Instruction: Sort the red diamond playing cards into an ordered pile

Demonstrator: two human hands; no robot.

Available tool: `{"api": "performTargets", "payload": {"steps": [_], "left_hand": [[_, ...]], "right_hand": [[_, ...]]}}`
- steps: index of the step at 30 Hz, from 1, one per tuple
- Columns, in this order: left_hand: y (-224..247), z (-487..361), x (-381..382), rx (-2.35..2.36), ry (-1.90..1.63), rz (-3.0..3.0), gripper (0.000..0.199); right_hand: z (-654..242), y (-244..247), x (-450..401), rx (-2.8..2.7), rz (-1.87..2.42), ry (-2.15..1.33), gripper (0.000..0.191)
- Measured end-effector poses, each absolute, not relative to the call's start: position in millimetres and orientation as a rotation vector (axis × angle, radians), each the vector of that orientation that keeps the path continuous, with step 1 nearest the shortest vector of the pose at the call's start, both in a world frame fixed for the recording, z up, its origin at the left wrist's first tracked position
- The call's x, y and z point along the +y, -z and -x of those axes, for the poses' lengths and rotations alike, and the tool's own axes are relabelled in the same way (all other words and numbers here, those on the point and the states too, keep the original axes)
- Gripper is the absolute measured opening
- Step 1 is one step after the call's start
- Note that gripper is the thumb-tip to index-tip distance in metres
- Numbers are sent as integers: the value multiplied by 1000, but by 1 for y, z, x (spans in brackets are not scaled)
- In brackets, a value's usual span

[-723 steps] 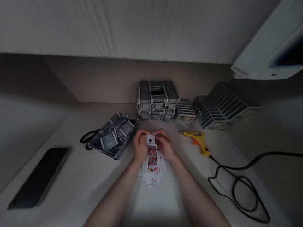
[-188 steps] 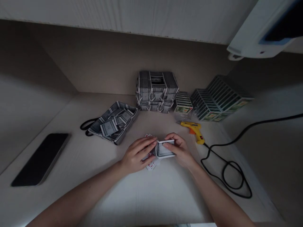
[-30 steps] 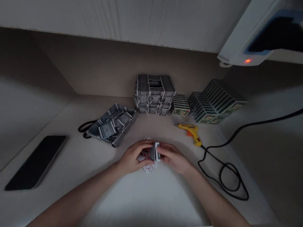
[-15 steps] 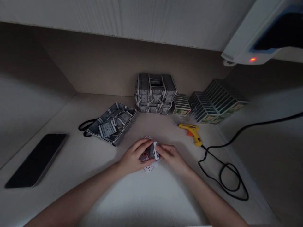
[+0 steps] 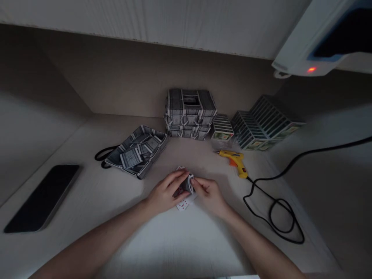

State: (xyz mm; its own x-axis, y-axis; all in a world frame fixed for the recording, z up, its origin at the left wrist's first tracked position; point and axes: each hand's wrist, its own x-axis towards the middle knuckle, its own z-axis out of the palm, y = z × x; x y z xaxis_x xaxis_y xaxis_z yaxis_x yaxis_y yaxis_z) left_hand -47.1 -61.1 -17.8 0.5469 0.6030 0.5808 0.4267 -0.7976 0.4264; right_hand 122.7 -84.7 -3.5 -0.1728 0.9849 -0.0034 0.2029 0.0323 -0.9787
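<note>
At the middle of the table my left hand (image 5: 165,192) curves around a small bundle of playing cards (image 5: 189,183), thumb on the near side and fingers on the far side. My right hand (image 5: 208,193) pinches the right edge of the same cards, which look bent. Under both hands lie more playing cards (image 5: 182,204), face up with red marks, partly covered by the left hand. Left of them a tray made of patterned cards (image 5: 145,170) holds several loose cards (image 5: 131,158), backs up.
A box built from cards (image 5: 188,112) stands at the back, with stacked card packs (image 5: 222,126) and a taller pack stack (image 5: 273,116) beside it. A yellow glue gun (image 5: 238,161) with a looping black cable (image 5: 271,221) lies right. A black phone (image 5: 42,197) lies left. A shelf overhangs above.
My right fingers have shifted slightly on the edge of the cards, whose white edge now shows narrower and more curved. The whole view has moved a little.
</note>
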Motion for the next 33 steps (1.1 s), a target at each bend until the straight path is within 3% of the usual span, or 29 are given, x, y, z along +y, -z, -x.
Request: {"api": "performTargets", "payload": {"steps": [10, 17, 21, 28, 33], "left_hand": [[17, 46, -62, 819, -1079, -2540, 60], [16, 45, -60, 925, -1110, -2474, 59], [17, 45, -59, 932, -1107, -2456, 59], [17, 46, -58, 878, -1130, -2443, 60], [14, 44, -58, 879, -1144, -2432, 61]], "right_hand": [[-127, 7, -90, -1902, 1422, -593, 29], [-126, 6, -89, -1745, 1296, -1003, 33], [-125, 8, -90, -1751, 1272, -1071, 35], [-123, 13, -88, -1657, 1213, -1218, 24], [-121, 8, -84, -1293, 1108, -1542, 22]]}}
